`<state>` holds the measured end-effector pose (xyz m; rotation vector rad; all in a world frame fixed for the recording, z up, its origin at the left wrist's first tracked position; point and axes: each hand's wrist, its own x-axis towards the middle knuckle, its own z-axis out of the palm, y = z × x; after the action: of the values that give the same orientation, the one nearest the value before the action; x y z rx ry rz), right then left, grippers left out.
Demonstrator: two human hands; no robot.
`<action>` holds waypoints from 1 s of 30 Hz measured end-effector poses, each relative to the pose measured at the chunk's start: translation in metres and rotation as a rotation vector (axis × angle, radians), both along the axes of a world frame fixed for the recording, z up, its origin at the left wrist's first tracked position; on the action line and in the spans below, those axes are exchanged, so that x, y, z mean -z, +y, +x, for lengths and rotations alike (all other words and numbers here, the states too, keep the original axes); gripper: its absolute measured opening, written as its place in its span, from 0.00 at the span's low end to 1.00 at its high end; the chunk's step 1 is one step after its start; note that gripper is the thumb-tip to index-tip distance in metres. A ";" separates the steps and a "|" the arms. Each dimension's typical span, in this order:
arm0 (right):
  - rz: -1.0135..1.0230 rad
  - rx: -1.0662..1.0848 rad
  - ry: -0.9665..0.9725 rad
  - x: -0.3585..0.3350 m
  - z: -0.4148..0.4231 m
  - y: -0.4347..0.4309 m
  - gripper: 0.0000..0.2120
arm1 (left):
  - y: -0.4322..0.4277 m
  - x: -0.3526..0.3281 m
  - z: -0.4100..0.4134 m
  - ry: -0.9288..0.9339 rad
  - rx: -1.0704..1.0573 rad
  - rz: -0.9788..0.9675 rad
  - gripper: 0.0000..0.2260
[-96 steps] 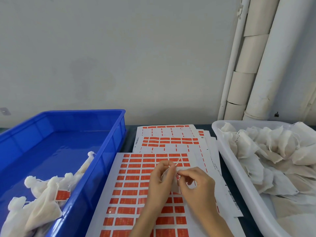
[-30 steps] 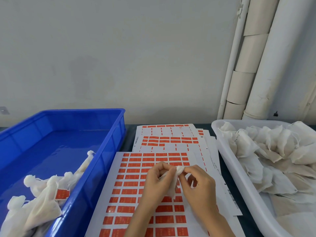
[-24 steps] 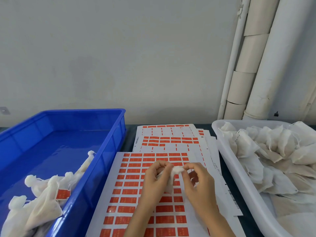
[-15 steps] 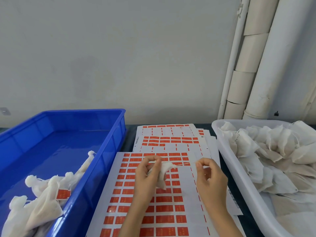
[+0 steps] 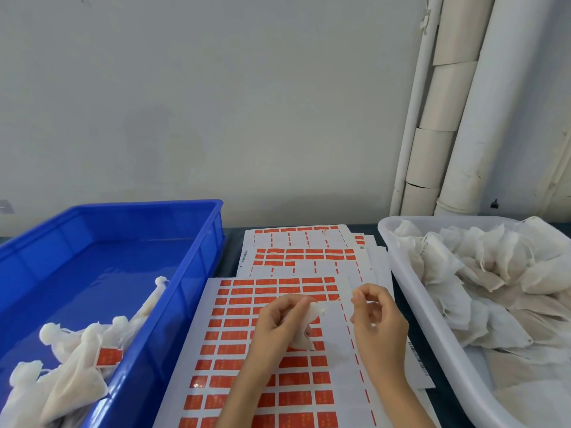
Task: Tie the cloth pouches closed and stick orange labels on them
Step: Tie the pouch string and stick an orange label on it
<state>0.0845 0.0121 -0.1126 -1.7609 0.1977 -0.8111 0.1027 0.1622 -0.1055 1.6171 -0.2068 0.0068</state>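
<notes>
My left hand [image 5: 278, 322] grips a small white cloth pouch [image 5: 306, 330] by its gathered neck, above the sheet of orange labels [image 5: 247, 359]. A thin drawstring runs from the neck to my right hand [image 5: 375, 322], which pinches its end between thumb and fingertips a short way to the right. The string looks taut between the two hands. Part of the pouch is hidden behind my left fingers.
A blue bin [image 5: 102, 273] on the left holds tied pouches, one with an orange label [image 5: 108, 356]. A white bin [image 5: 411, 291] on the right is piled with loose pouches [image 5: 482, 273]. More label sheets [image 5: 302, 254] lie behind. Pipes run up the wall at the right.
My hands were together working at the pouch neck. They have since drawn apart, the right hand pulling the string out to the right while the left keeps the pouch.
</notes>
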 end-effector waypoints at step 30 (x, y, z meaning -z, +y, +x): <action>0.057 0.064 -0.018 0.005 0.003 -0.002 0.01 | 0.002 0.001 0.000 0.036 0.226 0.313 0.13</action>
<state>0.0871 0.0097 -0.1180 -1.7003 0.2636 -0.8592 0.1031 0.1645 -0.1066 1.8950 -0.3761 -0.2382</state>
